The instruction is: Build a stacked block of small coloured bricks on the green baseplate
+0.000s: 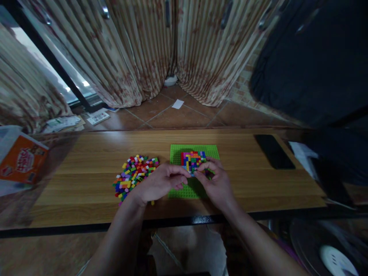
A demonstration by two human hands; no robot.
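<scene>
A block of small multi-coloured toy bricks [193, 157] stands on a green studded baseplate [175, 151]. My left hand [165, 182] reaches in from the left, index finger stretched to the block's front edge and the other fingers curled below. From the right comes my right hand [217, 184], its thumb and index finger pinched together at the same front edge. The two sets of fingertips almost meet there, beside some light-blue bricks. What lies between the fingertips is too small to make out. Left of the baseplate is a loose pile of mixed bricks [133, 174], partly covered by my left hand.
The wooden table [86, 165] has a dark front edge. A black phone [274, 151] lies at the right. An orange-labelled plastic box [23, 159] stands off the left end. Behind are striped curtains [138, 50], a tiled floor [161, 111] and a paper scrap [178, 104].
</scene>
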